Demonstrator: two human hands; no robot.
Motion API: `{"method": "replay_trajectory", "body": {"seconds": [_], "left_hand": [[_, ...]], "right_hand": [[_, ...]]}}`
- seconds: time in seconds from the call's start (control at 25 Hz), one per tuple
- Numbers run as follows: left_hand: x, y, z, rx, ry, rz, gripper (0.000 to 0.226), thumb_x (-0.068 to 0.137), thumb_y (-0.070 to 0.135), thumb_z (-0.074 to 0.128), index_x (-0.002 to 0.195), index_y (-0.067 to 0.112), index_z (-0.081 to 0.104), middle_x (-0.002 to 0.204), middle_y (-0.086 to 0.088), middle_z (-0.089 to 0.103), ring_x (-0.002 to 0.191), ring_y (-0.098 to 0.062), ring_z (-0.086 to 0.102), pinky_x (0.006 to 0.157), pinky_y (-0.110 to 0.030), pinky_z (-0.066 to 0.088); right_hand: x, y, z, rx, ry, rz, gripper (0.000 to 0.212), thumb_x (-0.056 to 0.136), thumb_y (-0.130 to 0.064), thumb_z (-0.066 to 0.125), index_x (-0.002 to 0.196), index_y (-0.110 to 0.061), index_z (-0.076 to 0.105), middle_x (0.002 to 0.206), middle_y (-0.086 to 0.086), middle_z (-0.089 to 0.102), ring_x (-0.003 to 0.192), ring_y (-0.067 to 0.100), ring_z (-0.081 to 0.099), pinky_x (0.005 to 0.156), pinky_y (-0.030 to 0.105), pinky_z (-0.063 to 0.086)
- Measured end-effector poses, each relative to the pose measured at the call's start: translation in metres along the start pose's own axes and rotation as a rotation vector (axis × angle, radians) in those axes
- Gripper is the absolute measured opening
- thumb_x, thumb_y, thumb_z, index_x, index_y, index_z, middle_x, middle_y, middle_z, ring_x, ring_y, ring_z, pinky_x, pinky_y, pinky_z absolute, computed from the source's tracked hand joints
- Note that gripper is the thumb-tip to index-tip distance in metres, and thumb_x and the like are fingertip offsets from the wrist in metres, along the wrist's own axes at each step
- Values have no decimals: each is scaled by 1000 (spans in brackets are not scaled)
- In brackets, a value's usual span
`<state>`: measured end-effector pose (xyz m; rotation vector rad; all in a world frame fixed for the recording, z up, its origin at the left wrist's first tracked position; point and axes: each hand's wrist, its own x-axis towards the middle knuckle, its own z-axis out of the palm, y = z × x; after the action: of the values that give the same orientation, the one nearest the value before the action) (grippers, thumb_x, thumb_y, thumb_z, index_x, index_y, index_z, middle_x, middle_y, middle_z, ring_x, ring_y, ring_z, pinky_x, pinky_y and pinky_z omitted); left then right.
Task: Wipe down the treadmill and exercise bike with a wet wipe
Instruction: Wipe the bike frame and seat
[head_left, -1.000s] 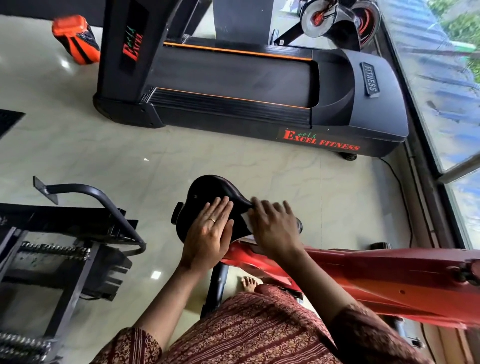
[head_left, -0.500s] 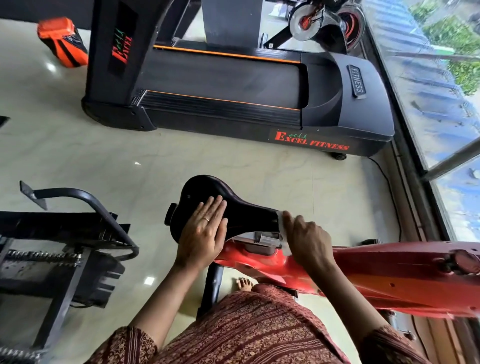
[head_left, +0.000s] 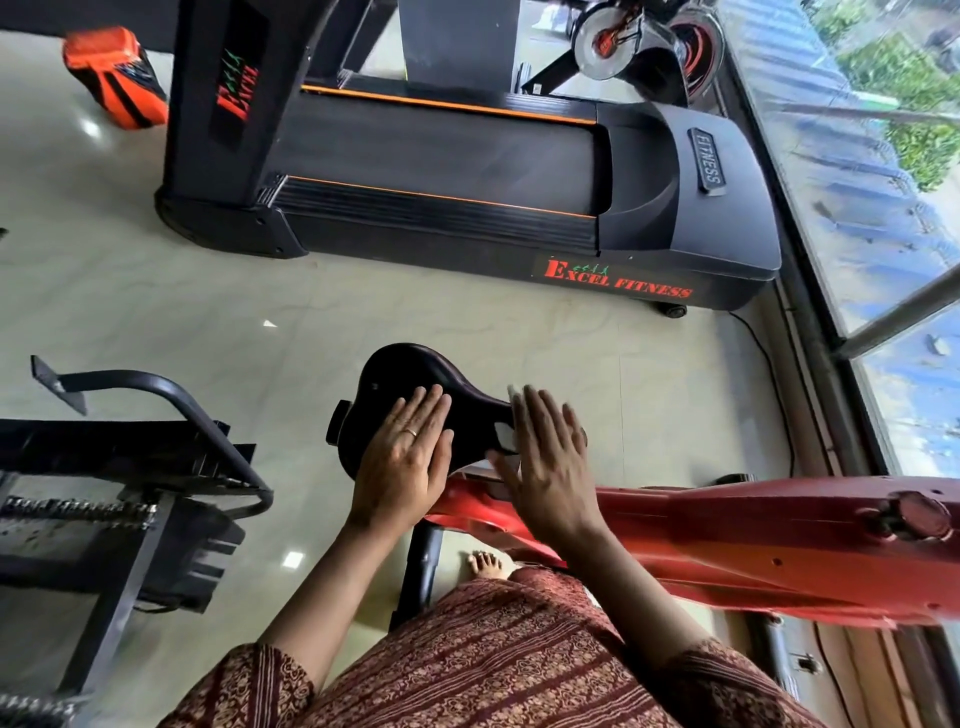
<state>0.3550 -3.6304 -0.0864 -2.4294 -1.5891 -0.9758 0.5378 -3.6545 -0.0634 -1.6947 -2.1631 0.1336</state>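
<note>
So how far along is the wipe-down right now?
Done: cannot tell; the treadmill shows no sign either way. In hand: left hand lies flat on the bike saddle, right hand presses the wet wipe on its nose. Left: the red frame at least.

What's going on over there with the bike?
A person is cleaning the exercise bike's black seat. The left hand lies flat on the wide part of the seat. The right hand, fingers straight, presses a white wet wipe against the narrow front end. The red bike frame sits below. The black treadmill stands across the floor, and nobody is touching it.
</note>
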Motion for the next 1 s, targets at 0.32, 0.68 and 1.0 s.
{"method": "replay_trajectory", "body": {"seconds": [0.32,0.68,1.0], "left_hand": [[1,0,-1,-24,-44,-14,44,101,25,35,124,-3,59,129,-17,58,123,-31,53,109,-39,32],[-23,-17,-16,-1,-9,-155,48,102,31,33,131,-2,53,139,-16,50,131,-29,44,114,-37,25],[-30,-13,-19,-41,-15,-196,48,103,30,31,134,-3,48,142,-15,45,136,-21,34,115,-37,25]], "right_hand": [[-1,23,-1,-8,55,-33,44,97,-13,42,140,-1,44,140,16,49,130,32,45,114,45,28],[-6,34,-8,-114,-125,-509,47,103,-21,29,149,-12,30,156,8,26,145,21,21,118,40,20],[36,-37,23,-107,-163,-344,68,93,-41,21,147,0,29,154,16,26,143,30,24,116,45,25]]}}
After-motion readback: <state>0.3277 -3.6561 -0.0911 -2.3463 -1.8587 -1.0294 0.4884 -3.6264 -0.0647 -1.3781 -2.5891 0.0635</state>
